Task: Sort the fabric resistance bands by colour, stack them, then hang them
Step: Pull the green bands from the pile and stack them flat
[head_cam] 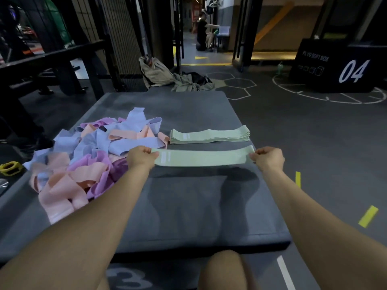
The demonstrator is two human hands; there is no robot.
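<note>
You have one view only, from the camera on your head, wide-angle, facing forward and down. It sits close over the grey mat (188, 206), your forearms reaching in from the bottom edge, and looks beyond to the gym floor (314, 143) and a doorway (209, 28).

A dimly lit gym is seen, floored in dark grey rubber (314, 143) marked with white hexagons (234, 84), a white circle (326, 97) and yellow strips (368, 216). A grey padded mat (188, 206) is laid in the foreground. A black soft plyo box (335, 65) numbered 04 is placed at the far right. Crumpled beige clothing (159, 74) is heaped beyond the mat. Black rack frames (62, 59) are set at the left. A doorway (205, 28) is lit beyond, where a seated person (203, 32) is glimpsed
</note>
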